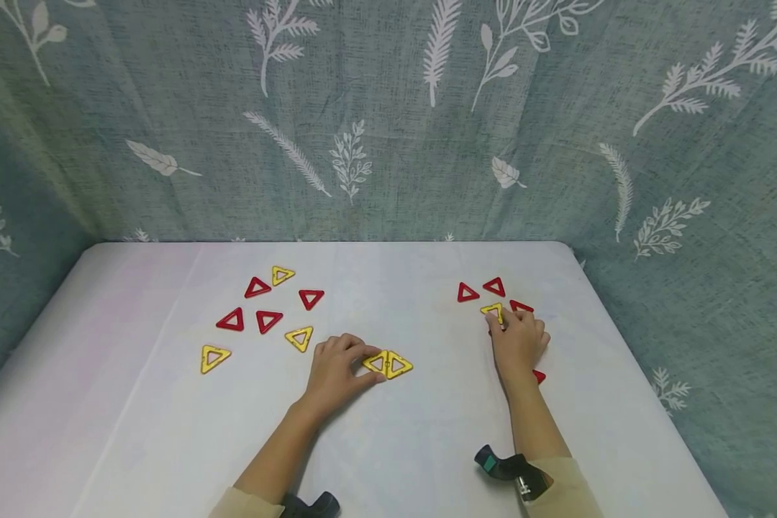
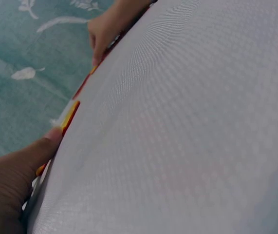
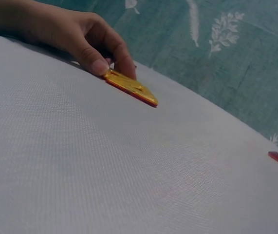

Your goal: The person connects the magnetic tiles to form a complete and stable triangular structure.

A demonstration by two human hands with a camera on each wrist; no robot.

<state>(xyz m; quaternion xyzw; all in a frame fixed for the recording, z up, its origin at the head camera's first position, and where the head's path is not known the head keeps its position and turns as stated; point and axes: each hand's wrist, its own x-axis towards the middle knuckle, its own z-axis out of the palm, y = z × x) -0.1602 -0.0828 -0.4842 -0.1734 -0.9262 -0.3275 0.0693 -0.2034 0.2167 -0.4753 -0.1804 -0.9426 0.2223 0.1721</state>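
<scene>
My left hand (image 1: 339, 370) rests low over the table, thumb and fingers gripping the outer sides of a yellow triangle tile (image 1: 385, 357). That tile lies edge to edge with a second yellow triangle tile (image 1: 404, 365), forming a diamond. In the right wrist view a red edge shows beneath the yellow pair (image 3: 134, 87). On the right side, my right hand (image 1: 519, 344) pinches another yellow triangle tile (image 1: 500, 311) at the table surface. Red triangle tiles (image 1: 467, 293) lie around it, some partly hidden by the hand.
Several red triangle tiles (image 1: 268, 321) and yellow triangle tiles (image 1: 299, 338) lie scattered left of centre. A white cloth covers the table (image 1: 427, 446). Behind it hangs a green leaf-patterned curtain (image 1: 388, 158). A dark wrist mount (image 1: 508, 466) sits at the right forearm.
</scene>
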